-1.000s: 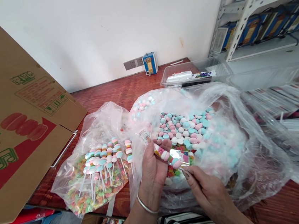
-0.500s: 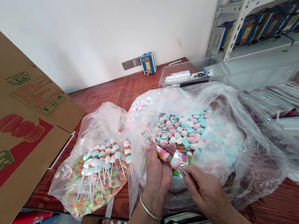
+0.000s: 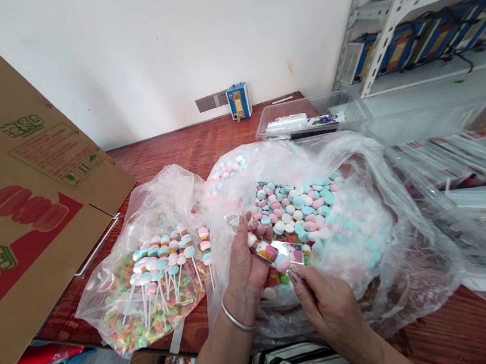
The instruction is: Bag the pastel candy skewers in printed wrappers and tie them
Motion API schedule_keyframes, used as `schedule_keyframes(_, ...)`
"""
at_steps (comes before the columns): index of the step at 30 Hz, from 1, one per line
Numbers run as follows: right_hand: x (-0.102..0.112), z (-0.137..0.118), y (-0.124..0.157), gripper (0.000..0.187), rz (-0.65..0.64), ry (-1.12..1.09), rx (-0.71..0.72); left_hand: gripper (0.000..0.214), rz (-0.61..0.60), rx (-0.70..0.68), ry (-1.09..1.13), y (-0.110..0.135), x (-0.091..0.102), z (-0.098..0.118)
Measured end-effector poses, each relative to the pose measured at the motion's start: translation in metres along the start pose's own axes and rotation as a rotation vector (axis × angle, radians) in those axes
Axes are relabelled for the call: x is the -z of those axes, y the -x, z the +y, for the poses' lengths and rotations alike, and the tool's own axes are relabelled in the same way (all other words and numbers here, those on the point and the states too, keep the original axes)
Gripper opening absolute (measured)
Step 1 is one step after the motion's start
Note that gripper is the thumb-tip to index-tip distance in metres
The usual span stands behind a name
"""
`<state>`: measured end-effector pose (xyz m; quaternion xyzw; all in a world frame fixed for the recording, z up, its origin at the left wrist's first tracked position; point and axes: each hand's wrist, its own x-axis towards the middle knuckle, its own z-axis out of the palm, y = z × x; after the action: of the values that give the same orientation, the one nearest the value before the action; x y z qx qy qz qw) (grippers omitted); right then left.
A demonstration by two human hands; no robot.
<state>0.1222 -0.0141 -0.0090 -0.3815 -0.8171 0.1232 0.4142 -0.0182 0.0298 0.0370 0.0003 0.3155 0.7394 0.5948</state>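
- Head view: the person's left hand (image 3: 243,263) is curling its fingers around the upper part of a candy stick (image 3: 271,253). The stick is a row of pink, white and blue discs, partly inside a shiny printed wrapper.
- The right hand (image 3: 325,303) is pinching the lower end of that same stick between thumb and forefinger, so both hands are closing on it, close together.
- The stick is lying tilted just above the near edge of the table (image 3: 178,148), over the mouth of a large clear bag (image 3: 407,257) of loose pastel candies.
- A smaller bag (image 3: 108,300) is sitting just left of it, holding more candy sticks on white handles over coloured sweets.
- A cardboard box (image 3: 31,198) is leaning in at the left edge.
- A clear tray (image 3: 349,114) is resting toward the far right corner.
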Motion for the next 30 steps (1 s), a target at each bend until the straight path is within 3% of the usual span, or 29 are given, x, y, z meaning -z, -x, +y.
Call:
schedule_keyframes(6, -0.007, -0.005, -0.012, 0.026, 0.072, 0.225, 0.092, 0.016, 0.028, 0.057, -0.011, 0.013, -0.008, -0.022)
schedule_keyframes(9, -0.004, -0.004, -0.012, 0.027, 0.004, 0.179, 0.019, 0.018, 0.008, 0.075, 0.004, 0.014, -0.003, -0.024)
schedule_keyframes(13, 0.003, 0.002, -0.001, 0.026, -0.085, 0.062, -0.045, 0.017, -0.019, 0.050, 0.031, 0.004, 0.003, -0.012)
schedule_keyframes(15, 0.005, 0.004, 0.003, 0.026, -0.143, -0.082, -0.135, 0.016, 0.009, 0.027, 0.013, 0.000, 0.003, -0.004)
schedule_keyframes(18, 0.006, 0.002, 0.005, 0.029, -0.260, -0.497, -0.440, 0.019, 0.008, 0.010, 0.019, 0.000, 0.001, 0.001)
schedule_keyframes(21, 0.001, -0.001, 0.003, 0.035, -0.324, -0.994, -0.781, 0.025, -0.068, 0.051, 0.056, 0.005, 0.001, -0.004)
schedule_keyframes(23, -0.005, -0.003, 0.001, 0.037, -0.305, -1.190, -0.896, 0.026, -0.102, 0.077, 0.037, 0.010, 0.003, -0.014)
schedule_keyframes(26, -0.010, -0.003, -0.002, 0.036, -0.244, -1.145, -0.866, 0.026, -0.103, 0.094, -0.032, 0.016, 0.005, -0.028)
schedule_keyframes(30, -0.001, -0.003, -0.004, 0.032, -0.192, -0.720, -0.621, 0.022, -0.081, 0.106, -0.061, 0.013, 0.005, -0.025)
